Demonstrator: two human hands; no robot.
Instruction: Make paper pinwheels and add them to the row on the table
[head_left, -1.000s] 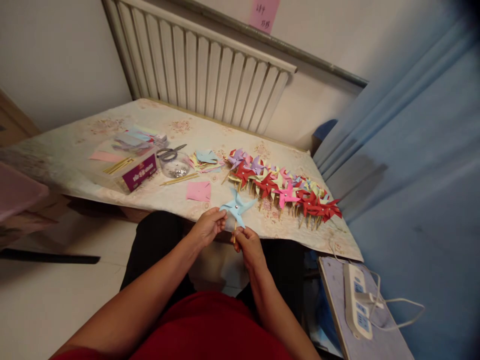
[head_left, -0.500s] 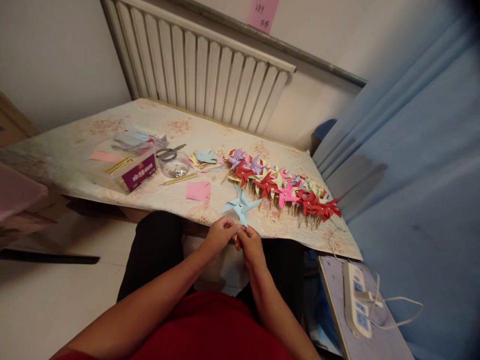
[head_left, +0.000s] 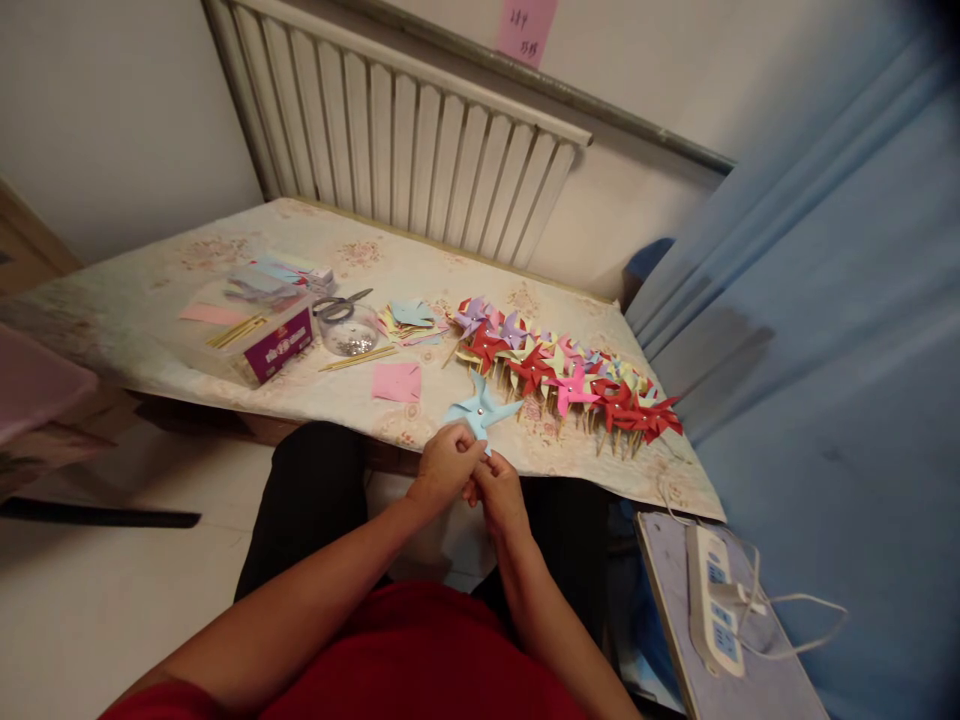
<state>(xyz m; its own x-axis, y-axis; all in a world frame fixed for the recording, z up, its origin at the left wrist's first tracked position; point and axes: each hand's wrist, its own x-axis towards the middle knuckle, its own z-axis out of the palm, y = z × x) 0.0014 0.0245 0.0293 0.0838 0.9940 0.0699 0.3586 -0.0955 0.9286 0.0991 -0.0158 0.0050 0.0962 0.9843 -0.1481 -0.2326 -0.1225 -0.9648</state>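
Note:
A light blue paper pinwheel (head_left: 484, 408) with a shiny pin at its centre is held at the table's front edge. My left hand (head_left: 448, 463) is closed on it, fingers bunched just below the centre and over its stick. Close against it, my right hand (head_left: 498, 488) is closed too, pinching the pinwheel near its lowest blade. The stick is mostly hidden by my fingers. Just left of my hands lies a pink paper square (head_left: 397, 382) with cut corners. Beyond and to the right stand rows of finished pinwheels (head_left: 534, 368) in red, pink, purple and yellow.
Left on the table (head_left: 150, 290) are a clear box (head_left: 278, 347) of sticks, scissors (head_left: 342, 304), a dish of pins (head_left: 351, 333), loose sticks (head_left: 357, 358) and a paper stack (head_left: 410, 315). A power strip (head_left: 714, 600) with a cable lies at lower right, beside a blue curtain (head_left: 825, 380).
My left hand has shifted up and slightly right, closer over the pinwheel's lower blades. My right hand stays nearly in place, and the pinwheel has barely moved.

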